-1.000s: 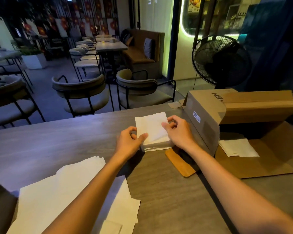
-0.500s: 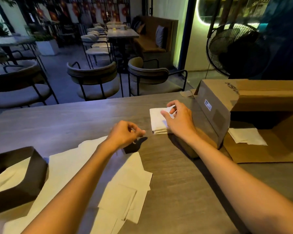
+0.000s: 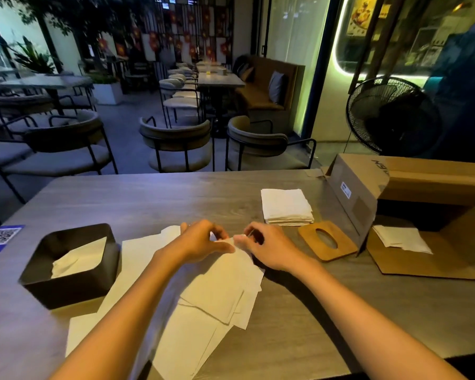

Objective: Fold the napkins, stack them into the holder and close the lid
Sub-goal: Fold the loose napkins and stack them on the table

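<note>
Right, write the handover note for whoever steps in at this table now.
Left hand and right hand: both pinch the top edge of one unfolded napkin on the loose pile.
Folded stack sits beside the wooden lid, which is off.
Black holder at left holds one crumpled napkin.
Done: one stack folded.
Left: fold the pile, load the holder, close the lid.

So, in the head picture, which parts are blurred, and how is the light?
Head view: both hands, left and right, are motion-blurred over the loose napkins; the folded stack is sharper; the light is dim, with a green glow at the window; straight edges bend near the frame borders.
</note>
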Motion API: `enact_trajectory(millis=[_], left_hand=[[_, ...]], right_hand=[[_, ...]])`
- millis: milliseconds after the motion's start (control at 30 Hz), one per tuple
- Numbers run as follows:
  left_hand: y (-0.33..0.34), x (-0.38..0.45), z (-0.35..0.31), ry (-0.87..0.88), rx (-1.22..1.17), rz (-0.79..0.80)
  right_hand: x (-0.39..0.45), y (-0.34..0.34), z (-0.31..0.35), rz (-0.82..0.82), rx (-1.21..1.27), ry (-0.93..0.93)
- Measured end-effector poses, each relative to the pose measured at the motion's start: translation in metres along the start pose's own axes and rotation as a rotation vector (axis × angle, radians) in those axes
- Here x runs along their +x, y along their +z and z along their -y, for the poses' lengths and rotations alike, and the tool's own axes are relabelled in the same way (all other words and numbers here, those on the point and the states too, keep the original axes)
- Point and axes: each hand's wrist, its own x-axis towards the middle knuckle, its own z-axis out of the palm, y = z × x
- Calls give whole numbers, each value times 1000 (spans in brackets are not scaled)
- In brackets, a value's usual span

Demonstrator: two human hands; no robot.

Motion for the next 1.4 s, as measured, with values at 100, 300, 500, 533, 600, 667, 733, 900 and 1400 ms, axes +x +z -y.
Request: enact_trajectory(millis=[100, 300, 500, 533, 600, 667, 733, 900, 1400], left_hand=[[-7, 0, 3, 89, -51, -45], [3, -8, 2, -22, -664, -138], [-18, 3, 24, -57, -190, 67], [-17, 7, 31, -53, -117, 94], [-14, 13, 36, -44, -69, 42], [-4, 20, 30, -8, -121, -103], [12, 24, 7, 5, -321, -177], [26, 55, -43, -24, -730, -286], [85, 143, -43, -73, -422, -244]], right_hand=[[-7, -3, 3, 108, 55, -33], [-5, -28, 11, -36, 222, -49], [3, -49, 0, -202, 213, -95], [6, -52, -3, -225, 228, -102], [10, -58, -10, -264, 262, -94], [14, -64, -14, -297, 301, -85], [20, -68, -17, -320, 331, -86], [40, -78, -34, -391, 371, -64], [87, -79, -115, -436, -70, 234]])
